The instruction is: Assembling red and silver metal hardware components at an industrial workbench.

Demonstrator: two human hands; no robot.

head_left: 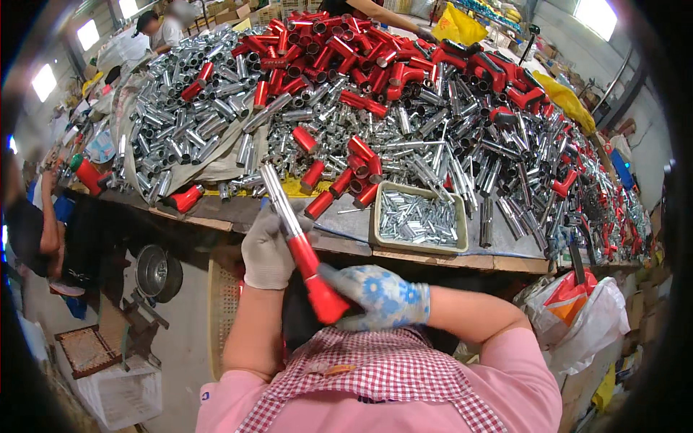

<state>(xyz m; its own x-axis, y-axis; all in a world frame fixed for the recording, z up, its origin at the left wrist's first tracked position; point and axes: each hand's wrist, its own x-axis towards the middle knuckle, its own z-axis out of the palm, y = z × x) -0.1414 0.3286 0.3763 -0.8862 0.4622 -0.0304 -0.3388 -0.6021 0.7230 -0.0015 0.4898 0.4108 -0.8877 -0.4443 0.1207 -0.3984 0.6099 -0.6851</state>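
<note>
A chrome tube with a red handle body (304,256) slants across in front of me, its bare metal end pointing up and left. My left hand (266,252), in a whitish glove, is wrapped round its middle from the left. My right hand (382,294), in a blue flowered glove, grips the wider red lower end, and that hand's fingertips are partly hidden. Just beyond, a cream tray (420,247) of small metal pins stands at the table's front edge. Several loose red sleeves (359,167) lie near the tray.
Chrome tubes (184,133) and red parts (325,47) are heaped over the table. A white plastic bag (595,325) hangs at the right. On the left floor stand a metal basin (153,270), a wooden chair (90,350) and a white crate (126,397). Other people are around the table.
</note>
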